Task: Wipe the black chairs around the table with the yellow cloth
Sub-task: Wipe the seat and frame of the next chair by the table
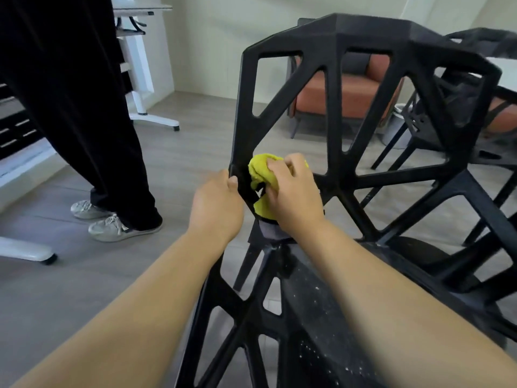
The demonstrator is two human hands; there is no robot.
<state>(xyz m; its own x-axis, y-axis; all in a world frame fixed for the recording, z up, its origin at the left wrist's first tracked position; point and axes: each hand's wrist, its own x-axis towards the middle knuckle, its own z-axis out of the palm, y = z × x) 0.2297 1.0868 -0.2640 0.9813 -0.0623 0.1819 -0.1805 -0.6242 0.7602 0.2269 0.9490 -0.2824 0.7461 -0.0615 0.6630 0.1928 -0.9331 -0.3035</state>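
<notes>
A black chair [338, 113] with an open lattice back fills the middle and right of the view. My right hand [293, 191] presses a bunched yellow cloth [263, 175] against the lower left strut of the chair back. My left hand [218, 203] grips the same strut from the outer left side, thumb on the frame. The seat [321, 317] below my arms is speckled with pale dust. A second black chair [458, 113] stands behind on the right, partly hidden by the first.
A person in black trousers [78, 107] and pale sneakers stands close on the left. White desk legs [145, 88] sit behind them. An orange armchair [344, 96] and a grey bin [397, 127] are beyond the chair. Grey wood floor lies between.
</notes>
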